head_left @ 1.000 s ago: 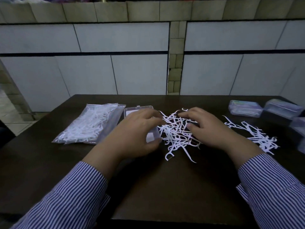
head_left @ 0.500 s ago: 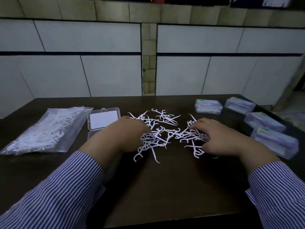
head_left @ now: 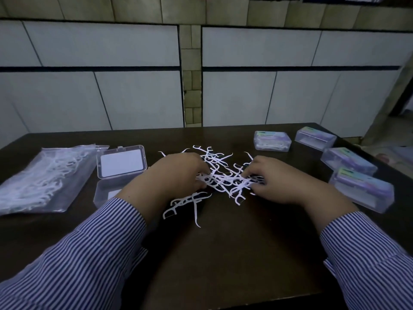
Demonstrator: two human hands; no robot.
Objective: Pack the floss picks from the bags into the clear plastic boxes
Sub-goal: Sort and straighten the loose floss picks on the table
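At centre frame, our left hand and right hand, fingers curled into the loose floss picks, should gather them parallel before filling the open box at left.

We see white floss picks on a dark brown table, blue-and-white striped sleeves, a clear bag of white picks, clear boxes with purple and green inside, and pale grey wall tiles.

Dark table bears floss picks, bag, boxes.
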